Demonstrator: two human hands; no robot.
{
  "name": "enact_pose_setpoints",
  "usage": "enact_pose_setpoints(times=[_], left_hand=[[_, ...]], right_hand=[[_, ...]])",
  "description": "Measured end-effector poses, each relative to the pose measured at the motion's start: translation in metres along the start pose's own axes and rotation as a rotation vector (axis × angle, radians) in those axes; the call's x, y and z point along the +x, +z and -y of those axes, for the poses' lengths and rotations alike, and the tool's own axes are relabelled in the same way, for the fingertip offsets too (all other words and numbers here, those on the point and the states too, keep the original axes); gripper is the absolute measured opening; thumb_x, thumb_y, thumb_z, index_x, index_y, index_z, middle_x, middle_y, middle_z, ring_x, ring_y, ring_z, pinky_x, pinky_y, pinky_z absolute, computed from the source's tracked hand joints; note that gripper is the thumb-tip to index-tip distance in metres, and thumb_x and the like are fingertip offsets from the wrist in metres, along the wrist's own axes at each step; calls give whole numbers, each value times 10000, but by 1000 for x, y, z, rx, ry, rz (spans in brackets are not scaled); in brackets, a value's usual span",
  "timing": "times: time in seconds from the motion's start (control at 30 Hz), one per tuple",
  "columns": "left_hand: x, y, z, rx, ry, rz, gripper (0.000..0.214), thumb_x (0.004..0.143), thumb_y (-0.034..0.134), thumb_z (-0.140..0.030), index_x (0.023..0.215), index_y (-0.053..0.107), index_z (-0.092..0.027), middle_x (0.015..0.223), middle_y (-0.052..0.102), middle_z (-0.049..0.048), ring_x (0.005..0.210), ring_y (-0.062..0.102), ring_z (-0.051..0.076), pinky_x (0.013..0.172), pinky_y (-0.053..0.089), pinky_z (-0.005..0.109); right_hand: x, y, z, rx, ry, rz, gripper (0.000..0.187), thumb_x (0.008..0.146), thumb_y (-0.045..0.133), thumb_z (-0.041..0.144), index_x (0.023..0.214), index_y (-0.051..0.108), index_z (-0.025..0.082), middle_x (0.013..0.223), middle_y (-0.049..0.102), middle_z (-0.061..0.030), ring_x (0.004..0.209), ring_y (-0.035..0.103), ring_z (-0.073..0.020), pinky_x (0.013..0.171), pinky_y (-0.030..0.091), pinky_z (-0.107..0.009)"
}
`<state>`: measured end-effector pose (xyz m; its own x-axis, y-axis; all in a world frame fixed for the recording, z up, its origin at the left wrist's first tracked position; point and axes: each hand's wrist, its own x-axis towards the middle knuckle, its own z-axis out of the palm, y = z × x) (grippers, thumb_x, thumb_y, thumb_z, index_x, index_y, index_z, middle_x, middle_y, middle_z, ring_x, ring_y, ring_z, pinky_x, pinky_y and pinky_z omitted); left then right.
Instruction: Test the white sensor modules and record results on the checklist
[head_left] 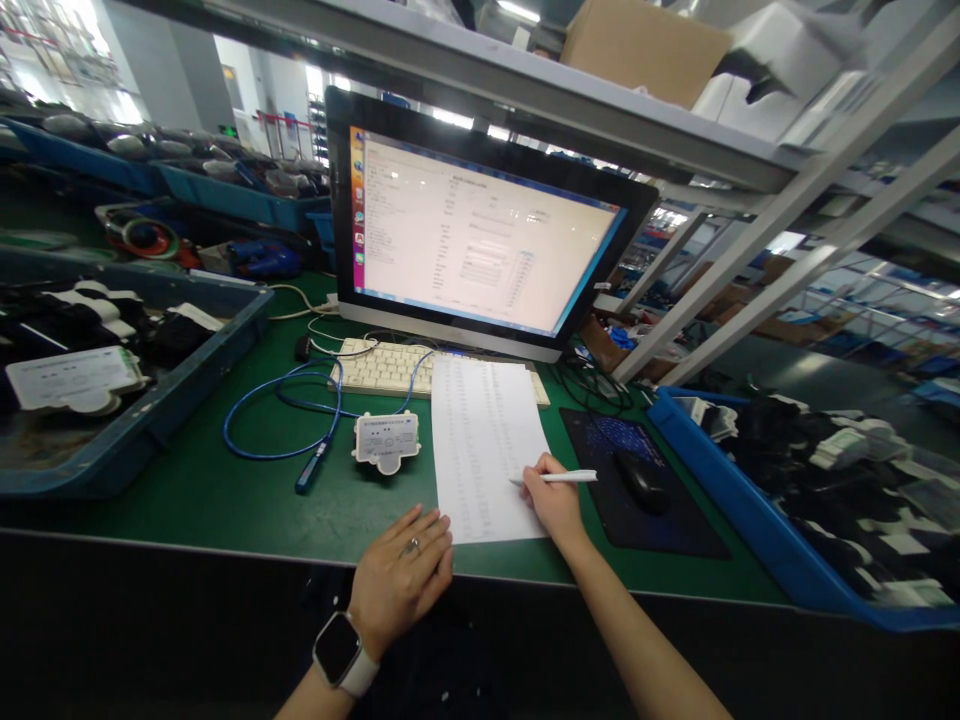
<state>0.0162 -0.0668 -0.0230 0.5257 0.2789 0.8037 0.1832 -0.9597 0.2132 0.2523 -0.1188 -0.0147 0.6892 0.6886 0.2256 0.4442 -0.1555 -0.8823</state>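
A white printed sheet (491, 450) with columns of small text lies on the green bench, its far end over the keyboard. My right hand (553, 498) pinches a white pen (566, 477) and rests on the sheet's right side, the pen's tip close to the paper. My left hand (405, 570) lies flat at the bench's front edge, its fingertips by the sheet's lower left corner, holding nothing. Left of the sheet sits a small white labelled module (386, 441). Beside it a blue cable (247, 455) lies in loops, ending in a dark blue plug (309, 470).
Behind the sheet are a cream keyboard (379, 367) and a lit monitor (472, 235). A black mouse (640, 482) sits on a dark mouse pad (682, 535). Blue bins (217, 350) of modules flank me, the right bin (750, 515) angled. A metal shelf (525, 80) hangs above.
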Motion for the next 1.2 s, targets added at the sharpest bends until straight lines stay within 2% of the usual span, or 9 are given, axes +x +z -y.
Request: enact_pose_setpoints(times=[0.57,0.67,0.77,0.83,0.9,1.0,1.13,1.2], left_hand=[[1,0,-1,1,-11,0,165,841,522,-109,903,669,-152,932,747,58,882,711,187,892,567,373],[1,0,-3,-4,-23,-20,165,832,527,-106,906,667,-156,927,748,48,883,710,179,915,553,365],[-1,6,-3,12,-33,-66,176,812,515,-90,880,661,-161,898,750,38,867,711,156,931,537,318],[-3,16,0,40,-12,-162,191,785,501,-71,831,657,-171,839,753,27,821,716,135,927,529,270],[-6,26,6,66,50,-291,179,764,501,-77,767,645,-183,758,750,9,747,720,122,923,523,243],[-8,38,14,99,103,-357,189,770,490,-83,720,632,-197,702,742,-17,686,718,106,913,521,222],[-8,42,19,124,154,-368,221,811,476,-101,702,635,-209,660,733,-26,640,712,100,878,538,213],[-8,42,21,135,164,-372,240,836,466,-118,689,633,-207,656,730,-29,642,711,94,895,527,208]], right_hand=[[1,-1,2,11,-9,-35,232,622,530,273,465,363,237,404,413,67,459,397,-109,497,344,-241],[2,-3,5,68,21,-64,259,636,548,318,476,361,236,399,411,66,424,377,-99,451,334,-231],[2,-6,6,175,61,-85,317,692,539,436,510,374,236,372,381,74,337,295,-76,350,239,-212],[4,-5,6,265,133,-87,344,690,574,520,572,447,223,374,392,79,317,267,-64,328,188,-194],[7,-3,5,332,203,-73,393,634,635,582,718,551,207,448,502,52,342,328,-70,330,212,-188],[14,-3,4,322,263,-17,552,535,704,606,890,611,194,516,571,24,396,431,-101,355,300,-207],[23,-11,-3,273,263,131,534,481,734,604,800,633,189,517,603,-6,398,469,-122,378,360,-248],[27,-14,-8,292,253,129,498,483,722,632,675,605,188,513,610,-32,397,470,-120,376,359,-251]])
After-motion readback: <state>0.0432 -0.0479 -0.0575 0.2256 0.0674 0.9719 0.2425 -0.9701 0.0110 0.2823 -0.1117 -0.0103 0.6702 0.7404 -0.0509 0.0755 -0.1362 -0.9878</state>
